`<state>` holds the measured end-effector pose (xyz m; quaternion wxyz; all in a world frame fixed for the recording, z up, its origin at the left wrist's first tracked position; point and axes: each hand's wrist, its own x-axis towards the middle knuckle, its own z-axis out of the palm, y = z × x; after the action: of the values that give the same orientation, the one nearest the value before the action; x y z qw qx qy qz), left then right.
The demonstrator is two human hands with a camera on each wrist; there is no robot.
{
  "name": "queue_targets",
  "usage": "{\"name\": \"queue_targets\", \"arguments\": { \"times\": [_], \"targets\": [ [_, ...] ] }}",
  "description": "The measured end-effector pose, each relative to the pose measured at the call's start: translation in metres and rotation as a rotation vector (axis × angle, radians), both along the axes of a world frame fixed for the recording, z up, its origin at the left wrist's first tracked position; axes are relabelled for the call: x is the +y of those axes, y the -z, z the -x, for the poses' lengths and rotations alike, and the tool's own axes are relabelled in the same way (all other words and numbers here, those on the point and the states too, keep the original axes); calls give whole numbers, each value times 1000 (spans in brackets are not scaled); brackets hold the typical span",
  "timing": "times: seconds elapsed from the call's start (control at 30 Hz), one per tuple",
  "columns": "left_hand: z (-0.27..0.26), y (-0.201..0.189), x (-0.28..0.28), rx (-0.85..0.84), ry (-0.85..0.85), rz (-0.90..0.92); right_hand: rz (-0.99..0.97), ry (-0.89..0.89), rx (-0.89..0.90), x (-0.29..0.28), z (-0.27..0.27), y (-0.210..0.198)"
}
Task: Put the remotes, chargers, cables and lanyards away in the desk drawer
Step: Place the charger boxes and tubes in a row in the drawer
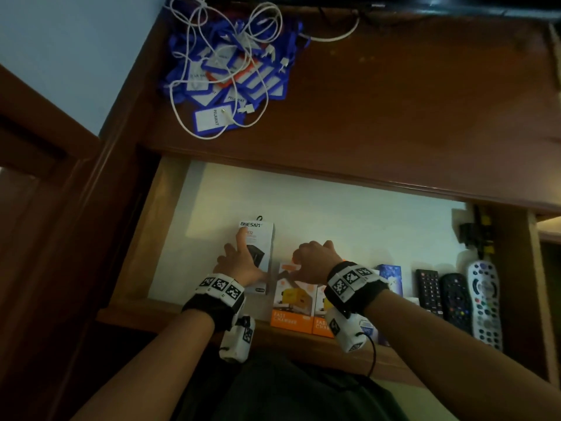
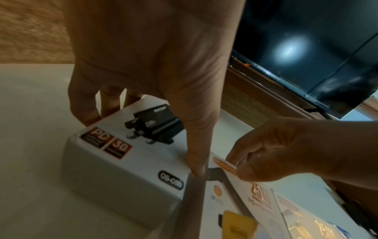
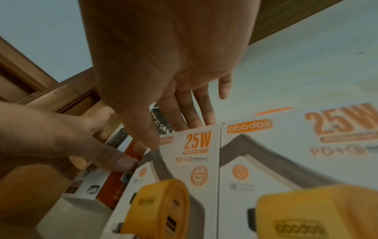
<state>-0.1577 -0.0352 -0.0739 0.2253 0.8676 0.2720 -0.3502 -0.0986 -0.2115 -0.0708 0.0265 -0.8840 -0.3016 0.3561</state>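
- The drawer [image 1: 170, 205] is pulled out under the worktop [image 1: 394, 101], its pale floor showing.
- The left hand [image 1: 239, 262] lies on the white charger box [image 1: 258, 256], which sits flat in the drawer towards its left side. The forefinger stretches along the box's top face, the thumb [image 2: 196, 161] presses at the box's near right corner, and the other fingers curl over its left edge; the grip is a clasp around the box.
- The right hand [image 1: 315, 259] is at the far end of the orange charger box [image 1: 293, 302], just right of the white one. The thumb [image 3: 147, 135] and the fingers pinch that box's far edge, a narrow grip holding the box.
- A second orange box [image 3: 296, 161] lies flush against the first on its right (same print, 25W).
- Further right along the drawer's front edge come a blue box [image 1: 391, 275], then three remotes [image 1: 455, 299] side by side, two black and one grey, reaching the right wall.
- On the worktop's far left corner lies a heap of blue lanyards [image 1: 230, 77] with white cables [image 1: 218, 41] tangled over it, well apart from both hands.
- A dark screen [image 2: 317, 48] stands at the worktop's far edge.
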Motion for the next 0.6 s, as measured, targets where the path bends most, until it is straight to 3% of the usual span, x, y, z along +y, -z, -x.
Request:
{"name": "queue_targets", "arguments": {
  "times": [0.23, 0.4, 0.47, 0.6],
  "targets": [
    [3, -4, 4, 60, 96, 19, -29, 126, 138, 8, -4, 2],
    [3, -8, 5, 105, 226, 34, -148, 274, 96, 15, 4, 0],
    [6, -7, 5, 97, 265, 64, -226, 269, 116, 22, 5, -2],
    [11, -5, 13, 58, 298, 125, -199, 177, 192, 36, 4, -2]
  ]
}}
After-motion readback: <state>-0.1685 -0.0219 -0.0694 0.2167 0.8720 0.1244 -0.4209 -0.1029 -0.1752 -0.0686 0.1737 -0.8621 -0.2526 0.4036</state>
